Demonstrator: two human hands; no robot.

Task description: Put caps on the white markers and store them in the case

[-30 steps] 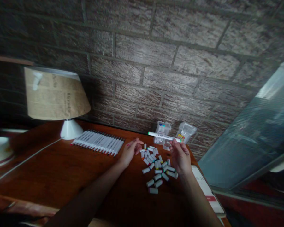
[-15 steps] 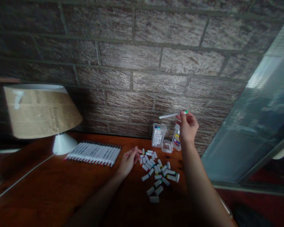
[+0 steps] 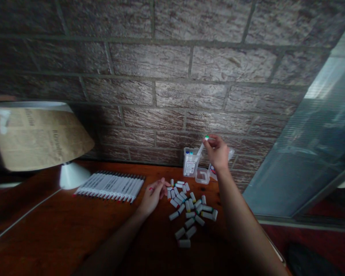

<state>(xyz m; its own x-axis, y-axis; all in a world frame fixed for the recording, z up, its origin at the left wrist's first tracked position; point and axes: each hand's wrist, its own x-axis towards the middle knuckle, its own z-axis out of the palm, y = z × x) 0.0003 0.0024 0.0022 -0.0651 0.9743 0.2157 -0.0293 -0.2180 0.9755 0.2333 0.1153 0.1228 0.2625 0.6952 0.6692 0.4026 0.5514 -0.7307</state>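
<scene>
My right hand (image 3: 217,152) is raised at the back of the table and pinches a white marker with a green end (image 3: 202,145), which points down into a clear plastic box (image 3: 191,162) by the brick wall. My left hand (image 3: 153,193) rests on the wooden table (image 3: 60,226) with its fingers curled, touching the left edge of a pile of several loose white marker caps (image 3: 189,211). What the left fingers hold, if anything, I cannot make out. A row of several white markers (image 3: 110,186) lies to the left of that hand.
A lamp with a paper shade (image 3: 37,138) and white base (image 3: 70,175) stands at the back left, its cord running across the table. A second clear box (image 3: 201,176) sits beside the first. A glass pane (image 3: 304,153) borders the right side.
My right hand has lifted the marker from over the caps to the back and tipped it from level to pointing down into the clear box. The left hand has stayed put.
</scene>
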